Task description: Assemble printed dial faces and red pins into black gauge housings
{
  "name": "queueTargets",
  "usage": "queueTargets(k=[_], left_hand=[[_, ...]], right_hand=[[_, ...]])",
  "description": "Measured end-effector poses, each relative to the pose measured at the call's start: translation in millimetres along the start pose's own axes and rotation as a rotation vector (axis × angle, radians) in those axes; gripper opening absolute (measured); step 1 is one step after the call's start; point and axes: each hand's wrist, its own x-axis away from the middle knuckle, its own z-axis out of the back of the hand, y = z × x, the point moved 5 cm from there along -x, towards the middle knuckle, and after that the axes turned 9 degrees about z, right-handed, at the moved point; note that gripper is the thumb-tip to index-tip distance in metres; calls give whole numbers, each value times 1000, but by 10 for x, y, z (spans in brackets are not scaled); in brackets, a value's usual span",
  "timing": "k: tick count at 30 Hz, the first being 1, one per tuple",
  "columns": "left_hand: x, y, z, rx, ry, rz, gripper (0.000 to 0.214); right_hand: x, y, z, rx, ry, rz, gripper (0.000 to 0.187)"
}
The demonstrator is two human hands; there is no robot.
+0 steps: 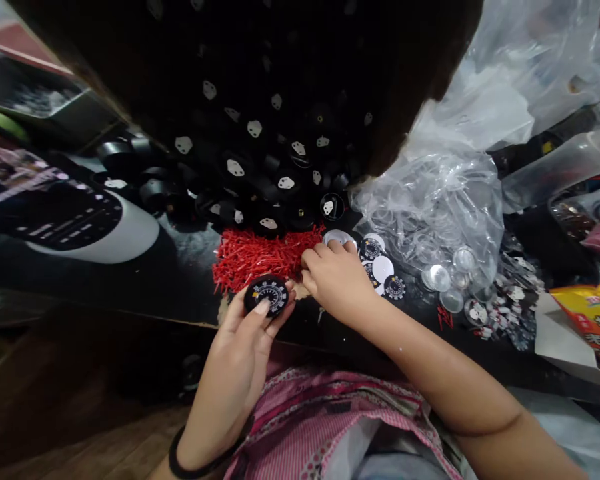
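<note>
Black and crowded, the desk (pixel 100 287) stretches across the view, with a large dark container (pixel 420 40) looming at its far side. Near the middle, the left hand (pixel 245 350) grasps a round black dial (pixel 275 291): the thumb presses on the lower part of its face, and the other fingers support it from beneath and the right side. Its face is turned up, showing a ring of pale markings and a small orange mark at the left.

Just beside it, the right hand (pixel 337 280) reaches in with its fingers bent down between a heap of thin red pieces (pixel 250 257) and a loose group of discs. Whether these fingers grip anything cannot be told. The dial sits apart from them, in front of the red heap.

Next to the right hand lie a plain white disc (pixel 383 269) and a black printed disc (pixel 395 287). Beyond them is a clear plastic bag (pixel 430 193) of transparent round pieces, then a scatter of small black and white parts (pixel 515 313) and a yellow-orange packet (pixel 593 320). Behind the red heap, black round casings bear white plates (pixel 235 167). Farther left, a lit screen (pixel 55 207) leans against a white rounded object (pixel 140 230). Pink striped cloth (pixel 315 400) covers the person's lap.
</note>
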Motion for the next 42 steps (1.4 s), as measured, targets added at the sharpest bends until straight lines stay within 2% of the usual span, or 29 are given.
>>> queueTargets(k=[4,6,10,12,14,18,21,26,32,42], left_hand=[[-59,-36,-122,47,-40,-17,25],[-83,-47,-180,43,-60,-23,24],[-39,12,-234,41,-71,-86,19],[-1,56,-249,54,-97,-107,18],[14,94,-254,70,-99,-126,22],[-46,46,-246,-19,-27,-71,30],[-86,-66,-259,-140,-72,-16,27],[-56,-124,-224,-290,-126,-81,31],[-19,-104,-207,-326,-137,-74,33],[57,32,-231,-459,-93,-180,28]], right_hand=[[60,-17,3,-69,-13,-18,17],[131,-9,42,-150,29,-50,15],[272,56,125,-500,176,-170,12],[323,68,164,-705,243,-196,14],[365,55,226,-816,312,-196,15],[405,-61,353,-768,343,-98,11],[423,-109,379,-658,302,-88,11],[463,-91,360,-631,267,-123,11],[489,-73,368,-763,307,-130,14],[540,-114,382,-759,269,-121,18]])
